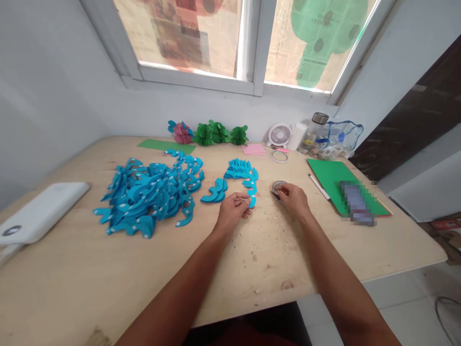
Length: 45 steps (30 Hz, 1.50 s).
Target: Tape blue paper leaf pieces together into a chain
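My left hand [233, 210] is closed with its fingertips on a blue curved paper piece [252, 201], the near end of a short chain of blue pieces [249, 184] that runs back to a folded row [237, 169]. My right hand [293, 199] has its fingertips pinched together over a small round item with a grey rim [274, 185]; what lies between the fingers is hidden. Left of my left hand lie a few stacked blue curved pieces [215, 191]. Farther left spreads a big heap of blue paper cutouts [144, 192] with small white squares on them.
Along the wall stand green folded-paper figures [219, 132], a pink one [182, 132], a small fan [280, 135] and a bottle [314, 132]. Right lie green sheets [333, 175], a white pen [319, 187] and a blurred phone-like object [357, 204]. A white device [46, 206] sits left.
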Available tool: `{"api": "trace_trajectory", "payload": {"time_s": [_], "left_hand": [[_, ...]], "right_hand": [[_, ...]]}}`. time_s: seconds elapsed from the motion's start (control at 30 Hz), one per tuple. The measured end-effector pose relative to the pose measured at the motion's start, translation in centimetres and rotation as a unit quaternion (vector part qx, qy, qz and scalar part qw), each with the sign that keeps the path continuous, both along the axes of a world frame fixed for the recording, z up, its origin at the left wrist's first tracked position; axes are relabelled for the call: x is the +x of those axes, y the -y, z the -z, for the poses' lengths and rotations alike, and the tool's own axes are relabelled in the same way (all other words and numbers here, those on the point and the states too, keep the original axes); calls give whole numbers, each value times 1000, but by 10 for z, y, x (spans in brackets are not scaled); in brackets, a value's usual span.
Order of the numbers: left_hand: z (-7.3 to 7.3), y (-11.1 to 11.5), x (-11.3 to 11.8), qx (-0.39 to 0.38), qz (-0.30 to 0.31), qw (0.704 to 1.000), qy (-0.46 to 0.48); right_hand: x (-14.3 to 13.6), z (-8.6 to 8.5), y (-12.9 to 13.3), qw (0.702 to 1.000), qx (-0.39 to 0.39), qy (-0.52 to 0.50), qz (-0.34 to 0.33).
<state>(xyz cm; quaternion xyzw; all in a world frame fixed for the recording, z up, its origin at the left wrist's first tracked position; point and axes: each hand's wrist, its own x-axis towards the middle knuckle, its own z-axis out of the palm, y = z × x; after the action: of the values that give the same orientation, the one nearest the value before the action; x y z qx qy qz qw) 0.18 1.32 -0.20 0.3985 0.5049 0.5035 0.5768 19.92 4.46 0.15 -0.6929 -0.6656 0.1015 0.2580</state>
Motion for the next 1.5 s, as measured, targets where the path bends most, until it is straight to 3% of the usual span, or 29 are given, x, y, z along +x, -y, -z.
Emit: {"api": "trace_trajectory", "payload": {"time_s": [0.13, 0.27, 0.37, 0.53, 0.63, 0.8, 0.97, 1.2, 1.33, 1.5], "left_hand": [[1, 2, 0, 40, -39, 998, -18], [1, 2, -1, 122, -31, 990, -70], [1, 1, 0, 124, -20, 989, -81], [0, 2, 2, 64, 26, 997, 22], [-2, 4, 3, 65, 43, 996, 31], [-1, 5, 4, 65, 44, 997, 26], [0, 3, 3, 44, 14, 997, 57], [0, 3, 3, 37, 5, 997, 64], [-2, 4, 3, 40, 9, 998, 53], [-6, 5, 2, 50, 13, 998, 35]], "right_hand": [[-3, 1, 0, 976, -14, -211, -47], [-13, -5, 4, 898, -68, -426, -80], [-22, -10, 9, 873, -84, -468, -104], [-37, -8, 15, 849, -114, -492, -154], [-44, -3, 16, 846, -123, -491, -167], [-47, 1, 17, 880, -86, -433, -176], [-45, -6, 22, 955, 69, -211, -197], [-51, -10, 28, 948, 204, 26, -241], [-53, -9, 28, 938, 225, 106, -242], [-54, -11, 30, 938, 217, 134, -234]]}}
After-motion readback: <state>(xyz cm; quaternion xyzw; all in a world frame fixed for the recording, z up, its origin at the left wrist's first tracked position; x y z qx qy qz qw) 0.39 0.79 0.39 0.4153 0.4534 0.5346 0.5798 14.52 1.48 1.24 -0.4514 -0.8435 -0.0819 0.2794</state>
